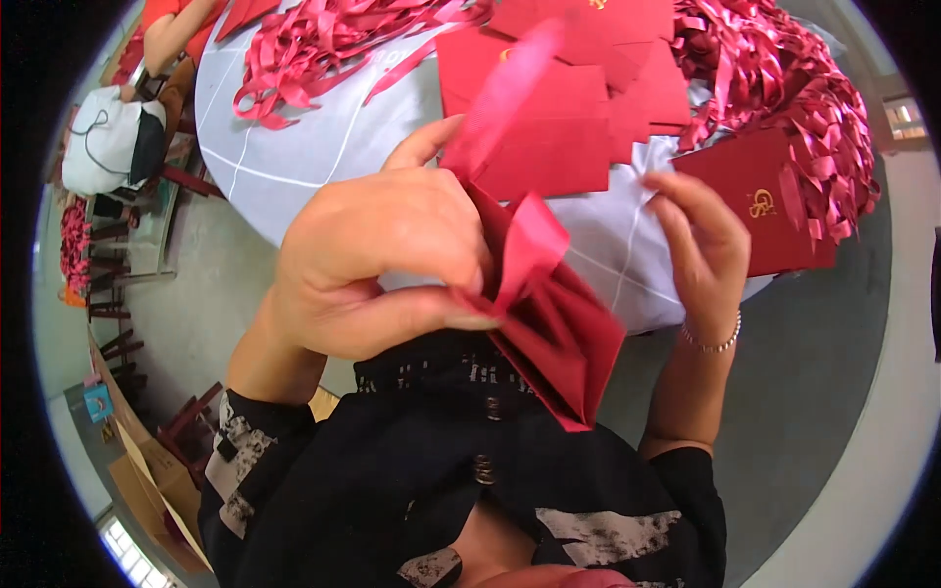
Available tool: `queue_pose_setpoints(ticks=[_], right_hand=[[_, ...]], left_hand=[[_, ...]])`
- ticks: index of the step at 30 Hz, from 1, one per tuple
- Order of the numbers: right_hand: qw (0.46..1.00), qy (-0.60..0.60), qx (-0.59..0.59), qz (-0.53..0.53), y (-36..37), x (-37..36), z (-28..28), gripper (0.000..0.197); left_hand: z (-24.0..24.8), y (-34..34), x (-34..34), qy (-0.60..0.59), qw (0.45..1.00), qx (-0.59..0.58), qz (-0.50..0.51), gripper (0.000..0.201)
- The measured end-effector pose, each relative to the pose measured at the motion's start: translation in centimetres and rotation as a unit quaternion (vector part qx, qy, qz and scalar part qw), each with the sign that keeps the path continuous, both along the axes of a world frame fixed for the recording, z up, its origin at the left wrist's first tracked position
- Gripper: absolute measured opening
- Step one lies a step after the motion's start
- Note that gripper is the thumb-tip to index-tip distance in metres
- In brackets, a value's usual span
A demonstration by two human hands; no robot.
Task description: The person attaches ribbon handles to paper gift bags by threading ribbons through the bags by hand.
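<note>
Red bag [578, 348] with pink ribbon [534, 245], gripped in fingers [456, 312] of left hand [377, 260], frame centre, right hand [708, 235], fingers loosely parted, centre right.

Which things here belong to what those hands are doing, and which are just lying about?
Likely part of the job:
red packet with ribbon, pinched in the left hand
loose ribbons on the table
flat red packets

Apparently just lying about:
white bag
brown cardboard
small blue object
</note>
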State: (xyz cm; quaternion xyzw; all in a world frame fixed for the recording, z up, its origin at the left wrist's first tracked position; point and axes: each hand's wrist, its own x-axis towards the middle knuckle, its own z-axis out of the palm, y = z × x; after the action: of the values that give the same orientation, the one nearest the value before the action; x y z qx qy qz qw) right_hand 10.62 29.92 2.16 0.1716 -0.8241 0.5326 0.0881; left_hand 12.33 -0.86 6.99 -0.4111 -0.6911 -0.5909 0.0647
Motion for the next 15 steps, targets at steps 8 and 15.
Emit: queue_pose_setpoints(ticks=[8, 15], right_hand=[[0.824, -0.361, -0.336, 0.277, -5.0, 4.5, -0.5, 0.088], [0.887, -0.259, -0.375, 0.073, -4.6, 4.0, -1.5, 0.068]], left_hand=[[0.3, 2.6, -1.2, 0.027, 0.987, 0.100, -0.126, 0.010], [-2.4, 0.0, -1.5, -0.133, 0.989, 0.044, -0.055, 0.054]])
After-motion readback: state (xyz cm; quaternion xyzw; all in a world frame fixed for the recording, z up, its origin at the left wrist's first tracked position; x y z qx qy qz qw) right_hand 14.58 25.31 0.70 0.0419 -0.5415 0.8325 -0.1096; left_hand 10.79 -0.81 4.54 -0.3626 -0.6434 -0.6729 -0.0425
